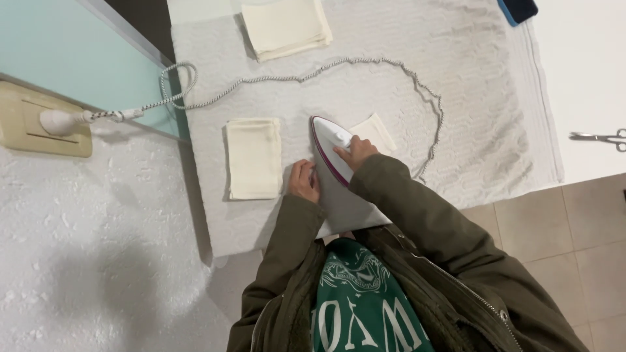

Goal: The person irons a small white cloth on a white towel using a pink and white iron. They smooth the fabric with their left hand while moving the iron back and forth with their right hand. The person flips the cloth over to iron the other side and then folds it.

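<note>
My right hand [355, 153] grips the handle of a white iron with a purple rim [329, 146], which rests on a cream cloth [377, 130] showing past its far side. My left hand [304, 180] presses flat on the white towel [469, 98] just left of the iron, fingers together. A folded cream cloth [254, 158] lies to the left of that hand. Another folded cream stack [285, 27] sits at the far edge of the towel. Both arms wear olive jacket sleeves.
The iron's braided cord [365, 65] loops across the towel to a plug [62, 121] in a beige wall socket [29, 124]. Scissors [600, 137] lie on the white counter at right. A blue object [518, 9] sits at the top right. Tiled floor lies below.
</note>
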